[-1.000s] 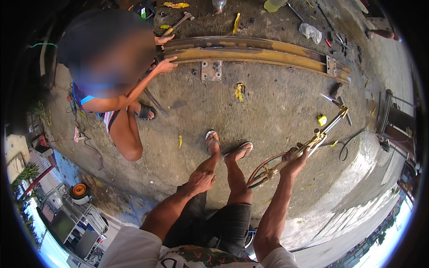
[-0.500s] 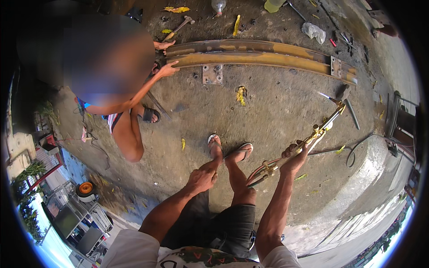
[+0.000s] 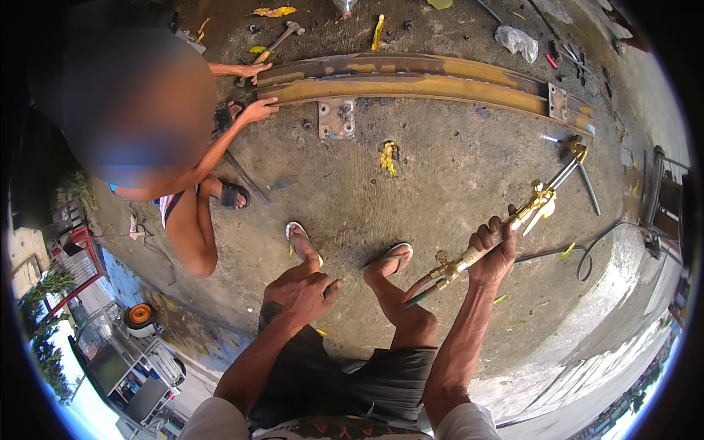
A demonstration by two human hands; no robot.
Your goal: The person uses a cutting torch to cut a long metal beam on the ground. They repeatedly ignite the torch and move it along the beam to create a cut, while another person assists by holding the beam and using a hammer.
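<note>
My right hand (image 3: 493, 253) grips a brass-and-silver cutting torch (image 3: 541, 199), angled up to the right with a pale flame (image 3: 550, 138) at its tip and hoses at its lower end. My left hand (image 3: 308, 297) is closed over my left leg; what it holds, if anything, is hidden. Ahead lie two long rusty yellow steel beams (image 3: 403, 88), with a bolt-holed plate (image 3: 336, 119) beside them and another (image 3: 557, 101) at their right end. A co-worker (image 3: 139, 117), squatting at the left, has both hands (image 3: 258, 110) at the beams' left end.
A hammer (image 3: 282, 37), pale plastic bag (image 3: 517, 44) and small tools lie beyond the beams. A metal bar (image 3: 246, 172) lies by the co-worker. A hose (image 3: 587, 257) loops at right, near a dark metal frame (image 3: 664, 198). A wheeled metal rack (image 3: 139, 359) stands lower left.
The torch has moved right, its tip now nearer the beams' right end. My left foot has stepped leftward, away from the right. My left hand has shifted slightly left with it.
</note>
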